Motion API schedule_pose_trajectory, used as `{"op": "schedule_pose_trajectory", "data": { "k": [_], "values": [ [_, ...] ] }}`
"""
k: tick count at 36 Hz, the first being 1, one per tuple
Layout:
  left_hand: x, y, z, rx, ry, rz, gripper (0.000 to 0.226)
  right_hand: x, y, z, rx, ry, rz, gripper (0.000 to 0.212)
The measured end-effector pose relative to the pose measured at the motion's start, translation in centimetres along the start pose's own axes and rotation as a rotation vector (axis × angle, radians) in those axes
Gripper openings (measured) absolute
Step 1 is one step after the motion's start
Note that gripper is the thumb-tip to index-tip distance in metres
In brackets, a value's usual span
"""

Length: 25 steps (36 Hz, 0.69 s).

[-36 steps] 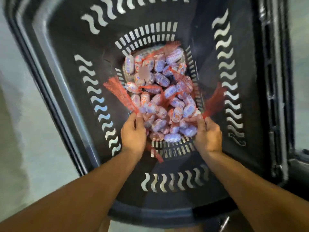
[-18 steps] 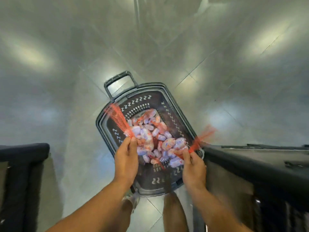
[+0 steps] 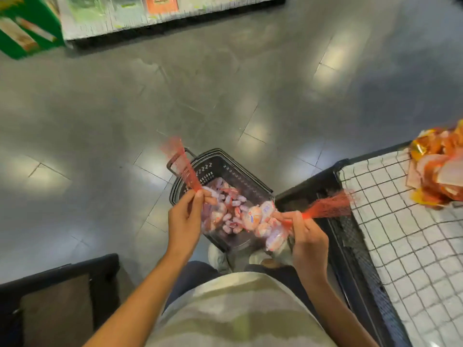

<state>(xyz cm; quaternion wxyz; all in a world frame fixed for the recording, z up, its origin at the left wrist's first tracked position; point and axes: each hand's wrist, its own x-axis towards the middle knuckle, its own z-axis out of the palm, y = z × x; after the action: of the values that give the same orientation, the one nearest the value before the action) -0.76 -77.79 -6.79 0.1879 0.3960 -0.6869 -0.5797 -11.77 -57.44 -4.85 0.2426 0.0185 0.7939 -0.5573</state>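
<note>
A black plastic shopping basket (image 3: 240, 175) stands on the floor in front of my feet, with several red net bags of small wrapped pieces (image 3: 229, 202) inside. My left hand (image 3: 186, 219) pinches the neck of one red net bag (image 3: 184, 169), its loose end sticking up. My right hand (image 3: 307, 236) grips the neck of another red net bag (image 3: 263, 221), whose white-and-orange wrapped pieces hang over the basket's right side. Both bags are lifted above the basket.
A display bin with a black frame and a wire grid (image 3: 406, 236) stands at the right, holding orange packets (image 3: 438, 171). A dark bin (image 3: 57, 296) is at the lower left. Shelves (image 3: 160, 11) run along the far side of the grey tiled floor.
I have stood up from deep in the basket, so the view has pulled far back. Both hands have lifted their net bags out of the pile and drawn them apart.
</note>
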Motion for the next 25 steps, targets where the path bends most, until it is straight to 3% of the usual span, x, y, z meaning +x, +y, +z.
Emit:
{"op": "schedule_pose_trajectory", "data": {
  "k": [6,14,19,25],
  "values": [
    [-2.6,3.5,2.5,0.016,-0.103,0.039,0.027,-2.2,-1.2,-4.6,0.207,0.193,0.010,0.039],
    [-4.8,8.5,9.4,-0.018,-0.148,0.121,0.025,-2.3,-1.8,-14.1,0.201,0.210,-0.028,0.038],
    [-4.7,11.5,15.1,0.020,-0.289,0.198,0.026,1.0,-3.2,-19.9,0.367,0.284,-0.072,0.037],
    [-5.3,14.4,20.7,0.018,-0.315,0.267,0.025,8.3,-3.8,-25.1,0.422,0.264,-0.129,0.037]
  ]
}}
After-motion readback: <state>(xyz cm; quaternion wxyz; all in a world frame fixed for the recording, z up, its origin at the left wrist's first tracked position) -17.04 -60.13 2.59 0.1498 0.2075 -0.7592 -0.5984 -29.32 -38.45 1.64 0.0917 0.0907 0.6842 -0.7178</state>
